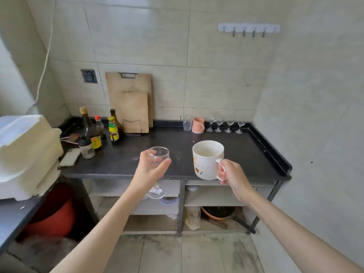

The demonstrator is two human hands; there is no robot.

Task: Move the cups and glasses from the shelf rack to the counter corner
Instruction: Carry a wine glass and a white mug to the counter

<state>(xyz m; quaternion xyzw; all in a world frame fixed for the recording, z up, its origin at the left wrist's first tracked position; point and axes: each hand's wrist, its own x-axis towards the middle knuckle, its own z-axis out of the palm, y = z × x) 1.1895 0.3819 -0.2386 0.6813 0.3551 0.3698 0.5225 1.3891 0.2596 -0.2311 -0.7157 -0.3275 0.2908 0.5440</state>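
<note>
- Two vessels are held above the front of the dark counter (246, 154): a clear stemmed glass (158, 164) in the left hand (150, 172) and a white mug (207, 159) in the right hand (232, 175).
- The bowl of the stemmed glass is clasped by curled fingers and thumb; its foot hangs below the counter's front edge.
- The mug is held by its handle, with the right fingers curled round it; the mug is tilted slightly, its mouth open to the camera.
- Six vessels are counted along the back wall by the right corner: a clear tumbler (187, 123), a pink cup (198, 125) and four small stemmed glasses (224, 126) in a row.
- Two wooden cutting boards (136, 109) are leaned on the wall; about six bottles and jars (98, 133) are clustered at the left.
- The labels on the bottles are too small to be read; the shelves (212, 198) beneath the counter are partly shadowed and their contents are hard to make out.
- A raised lip is seen along the counter's right and back edges; bare dark surface is left between the held vessels and the back row.
- A white box (25, 154) is cut off at the left edge.
</note>
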